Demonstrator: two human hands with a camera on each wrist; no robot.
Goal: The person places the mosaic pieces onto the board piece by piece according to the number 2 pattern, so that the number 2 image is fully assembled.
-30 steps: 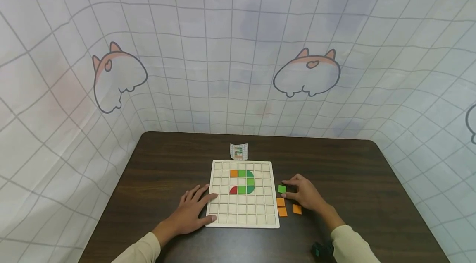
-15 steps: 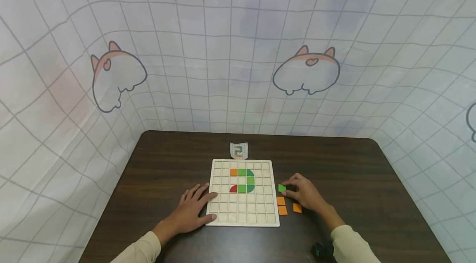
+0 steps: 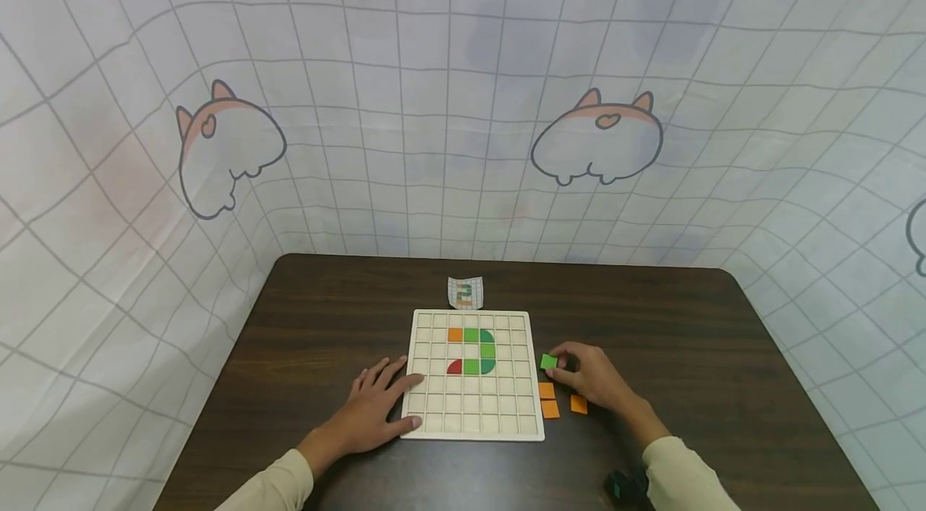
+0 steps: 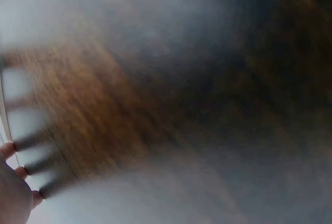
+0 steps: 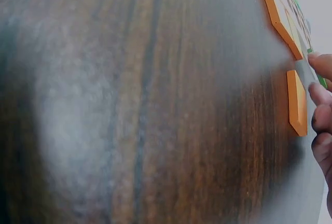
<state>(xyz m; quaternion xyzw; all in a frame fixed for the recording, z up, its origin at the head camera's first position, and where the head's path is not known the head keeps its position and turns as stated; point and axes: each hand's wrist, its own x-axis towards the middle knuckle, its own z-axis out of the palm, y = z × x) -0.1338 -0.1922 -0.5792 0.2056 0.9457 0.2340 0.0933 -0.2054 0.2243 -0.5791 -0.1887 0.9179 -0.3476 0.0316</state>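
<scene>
Green tile (image 3: 549, 361) pinched at the board's (image 3: 470, 405) three o'clock.
Right hand (image 3: 592, 376) has closed finger and thumb, wider a second ago, round it: judged secured, not yet placed. Left hand (image 3: 370, 413) lies spread, thumb on the board's eight-o'clock edge.

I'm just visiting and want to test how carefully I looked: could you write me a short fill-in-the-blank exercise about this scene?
The right hand pinches a ____ square.
Beside the board, ____ orange squares lie on the table.
Among the board's curved pieces, exactly one is ____.

Missing words: green; three; red.
</scene>
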